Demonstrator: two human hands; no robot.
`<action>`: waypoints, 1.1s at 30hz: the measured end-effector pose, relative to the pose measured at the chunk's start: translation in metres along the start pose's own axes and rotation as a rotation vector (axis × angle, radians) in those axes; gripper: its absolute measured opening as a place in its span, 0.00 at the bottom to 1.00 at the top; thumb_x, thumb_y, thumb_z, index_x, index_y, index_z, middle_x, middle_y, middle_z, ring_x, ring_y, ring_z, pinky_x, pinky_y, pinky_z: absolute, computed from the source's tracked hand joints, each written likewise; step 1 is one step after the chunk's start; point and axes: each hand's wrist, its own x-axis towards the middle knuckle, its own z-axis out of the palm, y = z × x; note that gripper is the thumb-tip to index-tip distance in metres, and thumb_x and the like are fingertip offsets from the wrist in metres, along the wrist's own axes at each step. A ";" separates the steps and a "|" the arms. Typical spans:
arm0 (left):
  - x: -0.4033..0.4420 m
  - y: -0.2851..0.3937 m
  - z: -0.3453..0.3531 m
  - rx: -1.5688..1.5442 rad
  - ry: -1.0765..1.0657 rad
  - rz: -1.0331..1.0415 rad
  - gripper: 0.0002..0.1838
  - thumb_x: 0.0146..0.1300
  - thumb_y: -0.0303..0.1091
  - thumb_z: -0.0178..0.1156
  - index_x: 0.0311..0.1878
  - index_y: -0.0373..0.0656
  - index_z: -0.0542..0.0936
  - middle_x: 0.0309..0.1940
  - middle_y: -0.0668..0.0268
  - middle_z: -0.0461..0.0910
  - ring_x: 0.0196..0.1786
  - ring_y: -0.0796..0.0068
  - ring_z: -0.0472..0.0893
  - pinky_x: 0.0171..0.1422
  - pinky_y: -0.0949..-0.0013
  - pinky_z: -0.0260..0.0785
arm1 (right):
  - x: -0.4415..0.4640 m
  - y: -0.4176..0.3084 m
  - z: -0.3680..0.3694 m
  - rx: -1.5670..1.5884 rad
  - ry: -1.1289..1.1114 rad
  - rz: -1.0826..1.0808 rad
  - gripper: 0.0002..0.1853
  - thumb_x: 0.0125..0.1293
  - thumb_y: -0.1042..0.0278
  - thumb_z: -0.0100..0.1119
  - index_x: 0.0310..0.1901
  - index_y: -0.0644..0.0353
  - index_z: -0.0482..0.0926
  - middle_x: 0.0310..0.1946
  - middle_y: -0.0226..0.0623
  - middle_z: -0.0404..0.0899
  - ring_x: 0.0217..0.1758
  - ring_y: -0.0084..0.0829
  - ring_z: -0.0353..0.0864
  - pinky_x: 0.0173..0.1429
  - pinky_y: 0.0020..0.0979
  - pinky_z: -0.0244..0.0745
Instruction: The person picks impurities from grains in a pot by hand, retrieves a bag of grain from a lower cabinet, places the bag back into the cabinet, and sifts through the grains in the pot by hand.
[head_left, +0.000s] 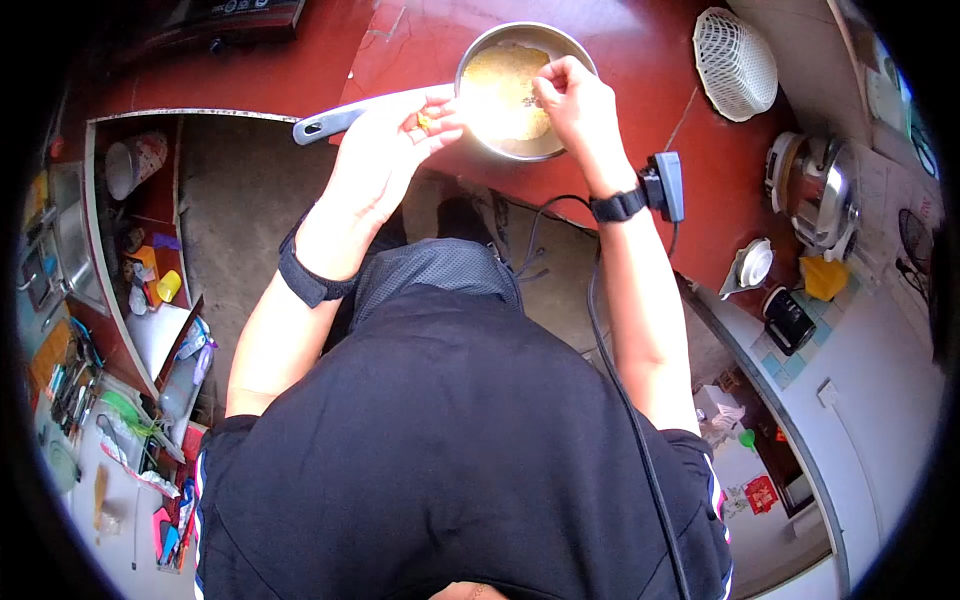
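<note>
1. Main container: a pan (pixel 528 34) on the red tabletop (pixel 650 60), right in front of the person, with its grey-ended handle (pixel 340 120) sticking out to the left.
2. What's in it: a pale yellow layer (pixel 495 90), looks kinda grainy, covering most of the bottom. There are a few dark specks by the right fingertips. No clue what the stuff actually is.
3. Left hand (pixel 387 150): just beside the pan's left rim, palm turned up, fingers half curled around a little yellow bit (pixel 424 122). Pretty loose hold, tbh.
4. Right hand (pixel 580 105): over the right part of the pan, thumb and fingers pinched together. Can't tell if there's anything between them, or if they touch the yellow layer.
5. Other containers off to the right: a white lattice basket (pixel 735 65), a see-through pot-like appliance (pixel 828 195), a small white dish (pixel 757 262) and a black mug (pixel 789 320). Can't make out what's inside the mug.
6. Over left, inside the cabinet: a patterned bucket (pixel 137 165), plus a yellow cup (pixel 168 286) lower down.
</note>
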 end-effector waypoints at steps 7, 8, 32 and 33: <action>0.005 -0.003 -0.001 -0.006 -0.046 -0.002 0.19 0.76 0.36 0.53 0.58 0.28 0.77 0.49 0.54 0.83 0.52 0.66 0.84 0.63 0.63 0.77 | -0.011 0.007 -0.009 0.791 -0.163 0.193 0.10 0.71 0.74 0.61 0.49 0.68 0.84 0.40 0.39 0.87 0.41 0.26 0.87 0.49 0.26 0.84; 0.005 -0.003 -0.001 -0.003 -0.053 0.006 0.19 0.76 0.36 0.53 0.58 0.28 0.77 0.49 0.54 0.83 0.52 0.66 0.84 0.63 0.63 0.77 | -0.014 0.004 -0.012 0.850 -0.175 0.222 0.11 0.71 0.75 0.60 0.51 0.69 0.83 0.41 0.41 0.87 0.42 0.27 0.87 0.50 0.27 0.84; 0.003 -0.006 0.009 0.026 -0.008 -0.018 0.18 0.77 0.36 0.52 0.56 0.29 0.78 0.48 0.54 0.83 0.53 0.63 0.84 0.64 0.61 0.77 | -0.027 -0.012 -0.022 1.145 -0.233 0.292 0.15 0.72 0.76 0.59 0.57 0.74 0.79 0.50 0.52 0.84 0.52 0.39 0.88 0.60 0.32 0.84; 0.003 -0.006 0.009 0.023 -0.004 -0.021 0.18 0.77 0.37 0.52 0.55 0.29 0.78 0.48 0.54 0.83 0.53 0.63 0.84 0.64 0.61 0.77 | -0.027 -0.012 -0.023 1.139 -0.235 0.293 0.15 0.72 0.76 0.59 0.57 0.74 0.79 0.50 0.52 0.84 0.52 0.39 0.88 0.60 0.32 0.84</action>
